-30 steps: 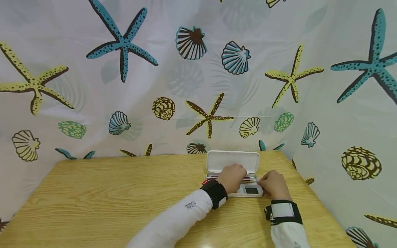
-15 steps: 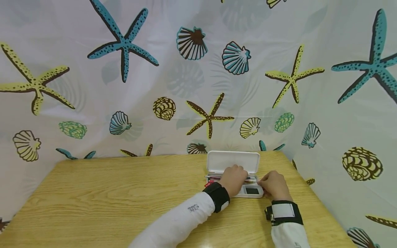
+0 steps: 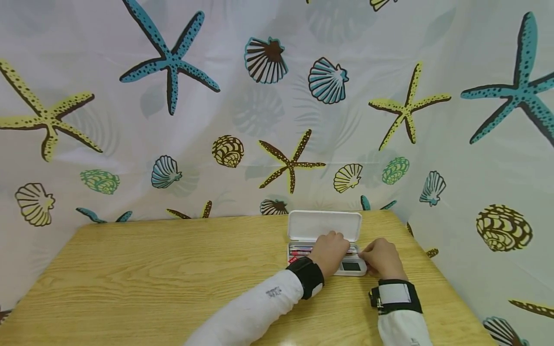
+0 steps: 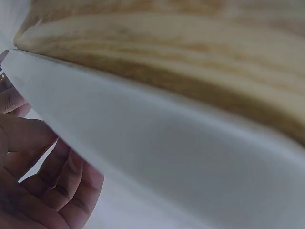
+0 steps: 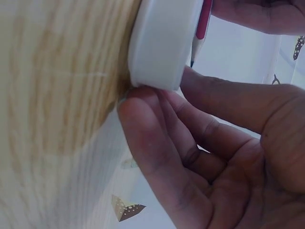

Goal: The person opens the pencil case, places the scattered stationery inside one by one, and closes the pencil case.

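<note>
A white pencil case lies on the table, its lid raised at the back. Pencils lie lengthwise in its rear compartment. My left hand reaches over the case with curled fingers, fingertips down among the pencils; the left wrist view hides those tips behind the case wall, so I cannot tell if they pinch anything. My right hand grips the case's right end, thumb at the rim and fingers against the underside. In the right wrist view a red pencil shows its sharpened tip above the rim.
A small dark panel sits in the front part of the case, and a red tag at its left end. The wooden table stretches left. Behind it hangs a shell-and-starfish cloth.
My left hand has slid a little to the right over the case, uncovering more of the pencils. The pencil that stuck out past the left end now lies within it. My right hand stays put.
</note>
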